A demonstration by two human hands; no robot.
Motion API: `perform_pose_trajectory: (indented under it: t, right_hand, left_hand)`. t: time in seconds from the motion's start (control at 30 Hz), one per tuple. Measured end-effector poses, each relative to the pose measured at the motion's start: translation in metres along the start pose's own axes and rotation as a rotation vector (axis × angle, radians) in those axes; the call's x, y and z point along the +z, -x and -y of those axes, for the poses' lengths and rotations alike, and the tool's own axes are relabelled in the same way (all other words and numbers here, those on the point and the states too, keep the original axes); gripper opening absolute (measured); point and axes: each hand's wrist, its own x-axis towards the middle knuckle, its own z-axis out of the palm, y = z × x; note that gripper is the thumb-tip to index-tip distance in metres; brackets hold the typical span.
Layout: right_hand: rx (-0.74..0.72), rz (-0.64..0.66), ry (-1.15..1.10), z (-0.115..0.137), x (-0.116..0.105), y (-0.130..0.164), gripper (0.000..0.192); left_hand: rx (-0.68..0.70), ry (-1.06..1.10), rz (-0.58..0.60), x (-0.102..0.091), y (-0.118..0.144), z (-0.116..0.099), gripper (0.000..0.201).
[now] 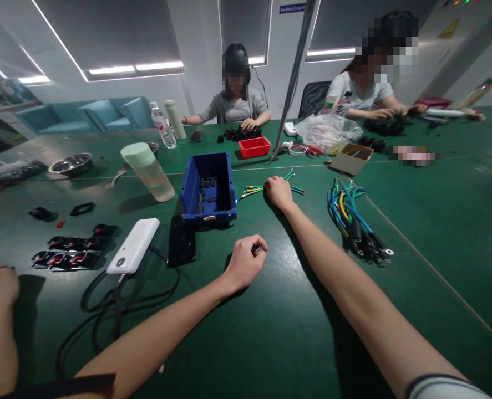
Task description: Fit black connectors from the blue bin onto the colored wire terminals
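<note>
Two bare hands work over a green table [270, 332]. The right hand [278, 192] reaches forward, its curled fingers closing on a small bunch of coloured wires [254, 191] that fans out to either side of the fingertips. The left hand [246, 261] rests nearer the body, fingers curled and pinched together; whether they hold anything cannot be told. A blue bin [208, 188] sits just left of the right fingers; a larger wire bundle [354, 219] lies well to their right.
</note>
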Motion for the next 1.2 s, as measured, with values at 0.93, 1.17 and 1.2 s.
perform_pose_trajectory:
  t: [0.93,1.17,1.2]
  right_hand:
    - [-0.365,0.008,-0.122,0.031,-0.007,0.019,0.026]
    - [-0.313,0.006,-0.152,0.033,-0.003,0.019,0.018]
    - [-0.315,0.001,-0.16,0.033,-0.003,0.02,0.018]
  left_hand:
    - [0.072,0.023,-0.037,-0.003,-0.001,-0.001,0.017]
    - [0.088,0.018,-0.039,-0.002,-0.001,-0.001,0.017]
    - [0.091,0.018,-0.041,-0.002,-0.001,-0.001,0.016]
